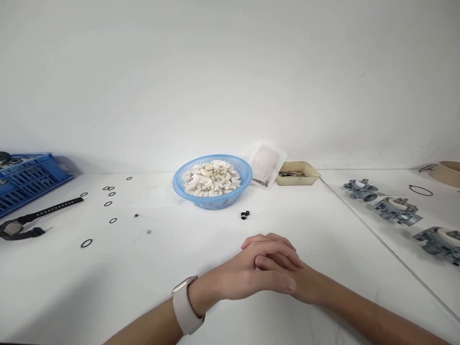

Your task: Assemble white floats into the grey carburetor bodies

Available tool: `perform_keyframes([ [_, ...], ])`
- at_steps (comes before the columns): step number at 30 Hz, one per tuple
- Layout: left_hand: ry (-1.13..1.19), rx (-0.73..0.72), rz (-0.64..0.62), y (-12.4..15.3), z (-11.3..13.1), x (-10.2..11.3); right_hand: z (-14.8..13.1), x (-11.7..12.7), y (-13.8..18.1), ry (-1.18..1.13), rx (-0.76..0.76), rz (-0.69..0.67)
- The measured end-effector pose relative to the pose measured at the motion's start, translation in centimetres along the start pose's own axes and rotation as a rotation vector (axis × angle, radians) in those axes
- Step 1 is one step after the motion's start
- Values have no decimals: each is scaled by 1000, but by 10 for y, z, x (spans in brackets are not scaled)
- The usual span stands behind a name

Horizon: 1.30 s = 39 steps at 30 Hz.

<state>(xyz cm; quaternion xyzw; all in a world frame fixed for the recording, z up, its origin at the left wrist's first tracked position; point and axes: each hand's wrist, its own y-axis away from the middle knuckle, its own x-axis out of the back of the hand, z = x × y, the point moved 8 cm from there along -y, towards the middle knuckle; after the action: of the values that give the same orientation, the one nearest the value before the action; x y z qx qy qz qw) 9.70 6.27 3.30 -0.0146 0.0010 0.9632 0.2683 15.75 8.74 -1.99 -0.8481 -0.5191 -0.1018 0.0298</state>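
My left hand, with a pale-banded watch on its wrist, lies across my right hand. The two are clasped above the front of the white table, fingers folded over each other, and no object shows between them. Much of the right hand's fingers is hidden under the left. Just beyond them sit small black cylindrical parts. Farther back stands a blue round basket heaped with white C-shaped pieces that look like carburetor floats.
A white tray leans by a beige bin of thin metal parts. Carburetors line the right, past a thin rod. Black rings, a black strap watch and a blue crate lie left.
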Motion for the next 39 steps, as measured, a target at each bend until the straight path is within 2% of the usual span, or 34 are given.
perform_keyframes([
  [17,5,0,12,1,-1,0,2,-1,1,-34,-16,-26],
  [21,10,-6,12,0,1,-1,7,2,1,4,13,-6],
  [29,0,11,13,1,-1,0,0,-2,2,136,50,-53],
  [39,-11,21,17,2,-1,0,1,1,1,139,34,-36],
])
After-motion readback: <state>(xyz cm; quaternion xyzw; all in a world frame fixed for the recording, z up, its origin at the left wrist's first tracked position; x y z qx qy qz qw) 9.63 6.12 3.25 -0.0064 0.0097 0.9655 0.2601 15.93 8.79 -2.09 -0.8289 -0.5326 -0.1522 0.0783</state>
